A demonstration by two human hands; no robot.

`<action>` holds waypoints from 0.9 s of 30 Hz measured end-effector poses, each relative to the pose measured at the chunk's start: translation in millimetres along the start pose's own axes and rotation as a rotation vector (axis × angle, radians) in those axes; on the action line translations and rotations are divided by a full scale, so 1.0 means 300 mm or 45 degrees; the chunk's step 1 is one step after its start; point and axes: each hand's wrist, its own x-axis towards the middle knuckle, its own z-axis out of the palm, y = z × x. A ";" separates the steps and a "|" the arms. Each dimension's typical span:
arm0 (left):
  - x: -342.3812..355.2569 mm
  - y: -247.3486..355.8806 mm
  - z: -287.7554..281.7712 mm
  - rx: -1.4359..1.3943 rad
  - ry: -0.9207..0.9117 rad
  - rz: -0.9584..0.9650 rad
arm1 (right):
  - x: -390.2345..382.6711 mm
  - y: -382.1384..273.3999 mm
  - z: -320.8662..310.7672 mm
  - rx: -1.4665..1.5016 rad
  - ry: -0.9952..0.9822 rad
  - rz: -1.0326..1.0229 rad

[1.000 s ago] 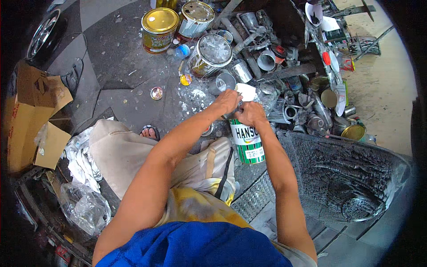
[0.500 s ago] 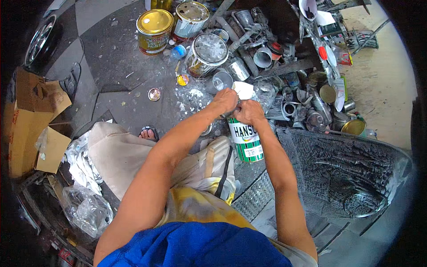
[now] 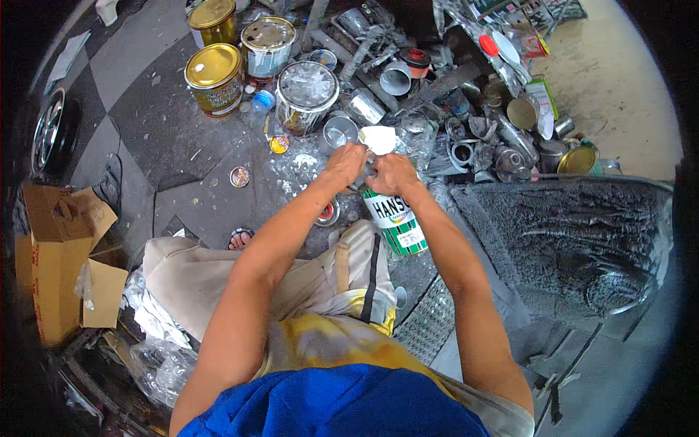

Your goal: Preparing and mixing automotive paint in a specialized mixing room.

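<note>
Both my hands are closed and close together over the top of a green-and-white paint can (image 3: 403, 237). My left hand (image 3: 346, 164) has its fingers curled at the left side of the can's top. My right hand (image 3: 393, 175) is bent over the can's upper edge, hiding its rim. A white piece like folded paper (image 3: 378, 139) shows just beyond my fingertips. What lies between my fingers is hidden. Beyond my left hand stands a clear plastic cup (image 3: 340, 132), with a white-lidded, paint-smeared can (image 3: 308, 86) behind it.
Gold-lidded cans (image 3: 214, 79) stand at the far left. A heap of used cups and tins (image 3: 502, 131) spreads across the far right, beside a black-crusted panel (image 3: 561, 240). A cardboard box (image 3: 54, 269) and plastic wrap (image 3: 164, 364) lie at left. A red-centred lid (image 3: 328, 213) is near my left wrist.
The view has shifted, and most things sit further left in the picture. Both hands remain at the can's top, and the white piece beyond them has a slightly different outline.
</note>
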 end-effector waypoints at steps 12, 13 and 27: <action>-0.021 0.044 -0.017 0.182 -0.025 0.032 | -0.108 0.017 -0.006 0.098 0.118 -0.011; -0.015 0.040 -0.019 0.195 -0.030 0.046 | -0.123 0.017 -0.012 0.105 0.158 -0.030; -0.026 0.043 -0.026 0.093 -0.017 0.057 | -0.277 0.055 0.170 0.132 0.481 -0.180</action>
